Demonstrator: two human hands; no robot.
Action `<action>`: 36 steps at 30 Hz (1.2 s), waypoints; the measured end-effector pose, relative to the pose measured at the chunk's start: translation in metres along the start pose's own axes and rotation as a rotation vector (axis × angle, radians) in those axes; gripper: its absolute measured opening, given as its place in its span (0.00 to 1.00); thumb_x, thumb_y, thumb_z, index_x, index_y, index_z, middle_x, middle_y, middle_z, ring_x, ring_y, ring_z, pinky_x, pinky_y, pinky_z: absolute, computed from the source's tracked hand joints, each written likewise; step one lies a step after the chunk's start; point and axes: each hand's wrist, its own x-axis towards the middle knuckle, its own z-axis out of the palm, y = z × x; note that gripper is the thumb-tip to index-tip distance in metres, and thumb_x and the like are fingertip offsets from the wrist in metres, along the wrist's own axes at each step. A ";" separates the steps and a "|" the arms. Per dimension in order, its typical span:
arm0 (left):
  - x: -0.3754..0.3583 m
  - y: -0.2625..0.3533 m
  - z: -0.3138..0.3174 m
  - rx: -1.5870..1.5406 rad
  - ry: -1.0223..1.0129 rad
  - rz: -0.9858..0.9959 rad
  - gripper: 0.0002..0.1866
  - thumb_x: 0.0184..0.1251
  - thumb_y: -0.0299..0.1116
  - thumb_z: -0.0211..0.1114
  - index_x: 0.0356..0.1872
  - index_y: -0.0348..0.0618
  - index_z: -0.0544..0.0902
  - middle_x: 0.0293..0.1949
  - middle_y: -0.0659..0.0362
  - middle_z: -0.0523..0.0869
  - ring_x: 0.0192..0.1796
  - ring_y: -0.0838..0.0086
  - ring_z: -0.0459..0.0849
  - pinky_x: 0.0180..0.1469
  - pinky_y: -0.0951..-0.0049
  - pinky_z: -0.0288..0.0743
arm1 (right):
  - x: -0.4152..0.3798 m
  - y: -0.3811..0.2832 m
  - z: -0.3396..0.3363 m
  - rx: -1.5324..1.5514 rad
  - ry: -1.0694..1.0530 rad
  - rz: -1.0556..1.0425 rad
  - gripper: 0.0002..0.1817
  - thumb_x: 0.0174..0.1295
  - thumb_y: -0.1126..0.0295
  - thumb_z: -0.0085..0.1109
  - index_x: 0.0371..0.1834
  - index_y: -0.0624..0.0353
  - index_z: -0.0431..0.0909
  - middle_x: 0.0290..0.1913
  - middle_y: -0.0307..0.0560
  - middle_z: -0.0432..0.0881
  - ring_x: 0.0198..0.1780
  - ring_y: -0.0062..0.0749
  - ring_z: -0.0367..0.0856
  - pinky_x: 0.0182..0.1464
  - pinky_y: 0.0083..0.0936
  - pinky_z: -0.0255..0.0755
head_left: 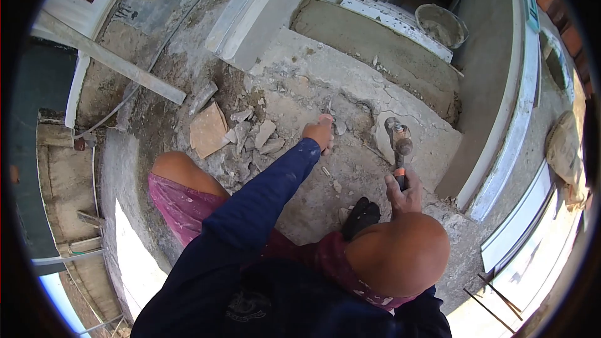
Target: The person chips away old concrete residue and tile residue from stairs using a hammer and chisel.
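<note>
My left hand point(320, 131) is closed around a thin metal chisel point(329, 107) whose tip rests on the cracked concrete slab point(313, 69). My right hand point(405, 193) grips the orange and black handle of a hammer point(399, 139), whose steel head is raised a little above the slab, to the right of the chisel. My left arm in a blue sleeve reaches forward between my bent knees. A black shoe point(360, 216) shows below the hammer.
Broken concrete pieces and a tan tile shard point(208, 129) lie left of the chisel. A wooden plank point(109, 57) lies at the far left. A bucket of mortar point(442, 24) stands at the back. White frames point(516, 119) run along the right.
</note>
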 end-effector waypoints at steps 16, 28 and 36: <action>0.042 -0.001 -0.027 -0.155 -0.300 -0.063 0.18 0.69 0.47 0.60 0.41 0.39 0.76 0.26 0.54 0.80 0.21 0.67 0.81 0.20 0.64 0.77 | 0.043 -0.127 0.052 -1.164 -0.938 -0.648 0.09 0.54 0.65 0.63 0.33 0.58 0.83 0.29 0.56 0.84 0.34 0.54 0.84 0.36 0.44 0.77; 0.042 -0.009 0.001 -0.004 -0.318 0.112 0.23 0.71 0.47 0.60 0.58 0.42 0.77 0.33 0.54 0.80 0.24 0.66 0.85 0.25 0.65 0.81 | 0.074 -0.140 0.086 -1.405 -1.010 -0.521 0.10 0.50 0.63 0.63 0.33 0.55 0.86 0.29 0.52 0.85 0.33 0.51 0.85 0.35 0.43 0.79; 0.036 0.005 -0.007 0.272 -0.106 0.221 0.32 0.61 0.57 0.66 0.47 0.32 0.83 0.42 0.46 0.87 0.42 0.61 0.89 0.40 0.60 0.83 | 0.037 -0.125 0.086 -1.300 -1.389 -0.652 0.12 0.44 0.62 0.69 0.32 0.52 0.85 0.28 0.50 0.84 0.33 0.49 0.85 0.37 0.45 0.77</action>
